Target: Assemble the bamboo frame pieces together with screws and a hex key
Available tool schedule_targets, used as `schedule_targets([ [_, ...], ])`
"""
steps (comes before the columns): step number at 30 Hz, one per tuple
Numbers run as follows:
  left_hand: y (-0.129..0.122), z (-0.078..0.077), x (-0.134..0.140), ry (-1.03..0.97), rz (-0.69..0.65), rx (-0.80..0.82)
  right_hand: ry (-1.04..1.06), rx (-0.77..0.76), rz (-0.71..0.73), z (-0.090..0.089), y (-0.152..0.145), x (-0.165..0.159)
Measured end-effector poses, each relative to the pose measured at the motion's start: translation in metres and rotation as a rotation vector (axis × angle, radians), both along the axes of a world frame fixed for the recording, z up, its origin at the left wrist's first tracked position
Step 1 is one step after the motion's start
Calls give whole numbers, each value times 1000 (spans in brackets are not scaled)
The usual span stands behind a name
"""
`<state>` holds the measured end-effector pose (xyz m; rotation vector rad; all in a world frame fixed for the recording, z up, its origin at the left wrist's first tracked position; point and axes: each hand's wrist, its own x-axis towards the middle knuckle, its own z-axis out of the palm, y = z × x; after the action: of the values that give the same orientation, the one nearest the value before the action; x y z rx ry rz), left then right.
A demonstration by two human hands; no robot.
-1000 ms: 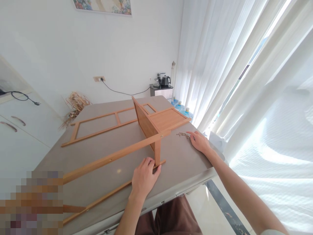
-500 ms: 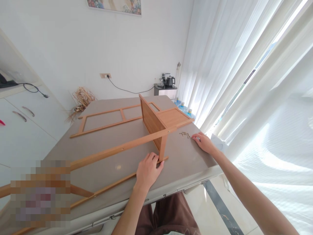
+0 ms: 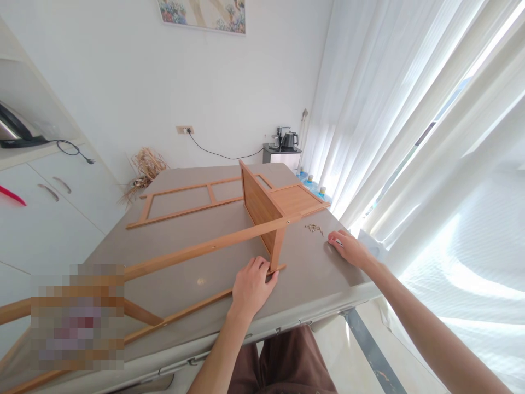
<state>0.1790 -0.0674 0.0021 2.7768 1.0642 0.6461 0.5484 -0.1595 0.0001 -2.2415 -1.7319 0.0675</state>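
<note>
My left hand (image 3: 255, 287) is closed around the near lower corner of a light-brown wooden frame (image 3: 213, 246), where a short upright meets the bottom rail. A wooden panel (image 3: 262, 205) stands on edge, joined to this frame. My right hand (image 3: 348, 249) rests low over the table's right side, fingers pinched together. A small, shiny bit shows at those fingers, too small to name. Just left of the fingertips lies a loose pile of brass-coloured screws (image 3: 314, 228). A second flat wooden frame (image 3: 176, 219) with a panel end (image 3: 298, 200) lies farther back.
The grey-brown table (image 3: 184, 295) has its near edge in front of my legs. At the left, a pixelated patch hides part of the frame. Behind are dried stalks (image 3: 146, 167), a kettle (image 3: 290, 139) on a small cabinet, and water bottles (image 3: 310, 180). White curtains (image 3: 369, 98) hang at right.
My right hand has drawn slightly away from the screw pile, toward me. My left hand keeps its hold on the frame corner. The whole view has shifted a little.
</note>
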Motion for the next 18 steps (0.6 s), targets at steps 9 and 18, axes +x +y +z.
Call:
schedule_targets([
  [9,-1,3,-1,1,-29,-16,132,-10,48,17,-14,-70],
  [18,0,5,3,1,-22,-1,466,104,239,18,11,-172],
])
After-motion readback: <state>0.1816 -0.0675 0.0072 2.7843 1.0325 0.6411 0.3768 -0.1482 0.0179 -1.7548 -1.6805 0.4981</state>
